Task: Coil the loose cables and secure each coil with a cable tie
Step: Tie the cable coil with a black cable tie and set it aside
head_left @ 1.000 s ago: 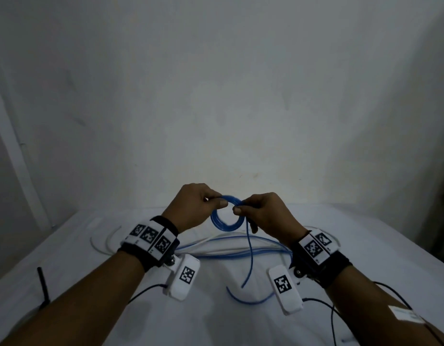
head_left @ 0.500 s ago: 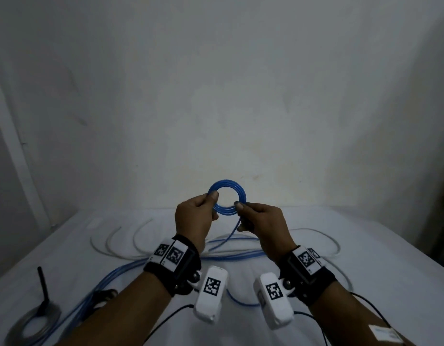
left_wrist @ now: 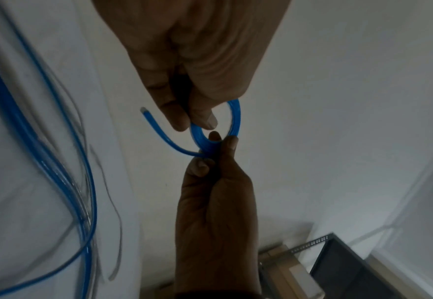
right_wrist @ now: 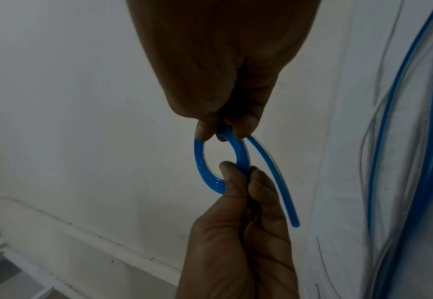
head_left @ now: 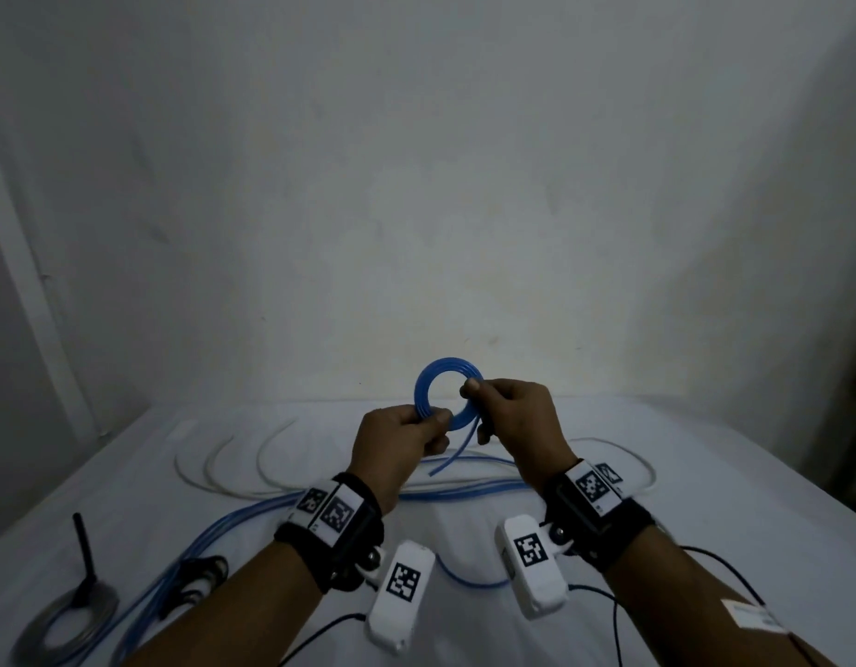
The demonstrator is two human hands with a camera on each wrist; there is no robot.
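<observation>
Step in hand: the person is finishing a small blue coil (head_left: 447,394), held in the air above the middle of the desk (head_left: 705,498), short tail hanging free.
Left hand (head_left: 399,438): pinching the coil's lower left side.
Right hand (head_left: 510,426): pinching its right side.
Loose cables (head_left: 253,517): lying across the desk toward its left edge.
Next move: probably tucking the tail in, one hand gripping all turns, the other fetching a tie; none is plainly identifiable.

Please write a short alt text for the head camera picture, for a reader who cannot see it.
Two hands hold up a small blue cable coil above a white table: the left hand pinches its lower edge, the right hand its right side. A short free end hangs down; loose blue cables and white cables lie beneath.
</observation>
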